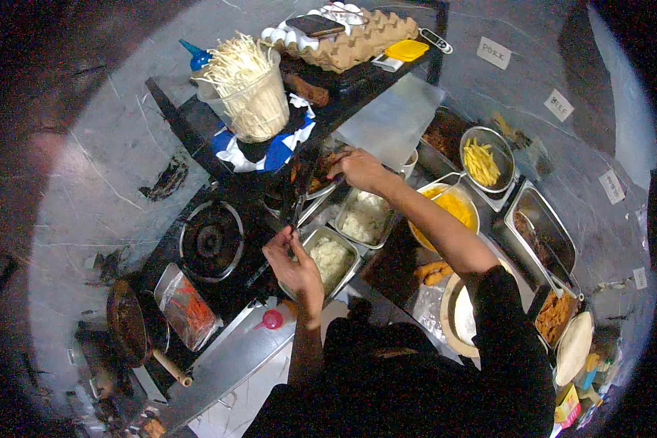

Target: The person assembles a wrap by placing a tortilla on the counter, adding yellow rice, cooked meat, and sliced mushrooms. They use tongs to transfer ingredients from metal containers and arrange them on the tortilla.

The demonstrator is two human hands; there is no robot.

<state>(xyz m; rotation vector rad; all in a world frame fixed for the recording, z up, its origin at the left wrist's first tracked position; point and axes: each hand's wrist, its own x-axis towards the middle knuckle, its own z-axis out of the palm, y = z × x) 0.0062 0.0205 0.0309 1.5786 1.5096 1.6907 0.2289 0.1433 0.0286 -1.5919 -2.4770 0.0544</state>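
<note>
My left hand [293, 264] is closed, its fingertips pinched at the lower end of a thin dark utensil that I cannot make out clearly. Further up, my right hand [363, 171] has its fingers curled in at the edge of a dark pan [325, 191] with orange-brown food in it. What the right fingers grip is hidden. Below the hands are two metal containers of pale chopped food, one [332, 260] by my left wrist and another [365, 219] under my right forearm.
An overhead shelf [358, 73] holds a tub of enoki mushrooms [252, 95] and an egg tray [343, 44]. A burner [212, 241], a wooden-handled pan [128, 321] and a container of red food [188, 306] lie left. A strainer of yellow strips [482, 164] and food containers line the right.
</note>
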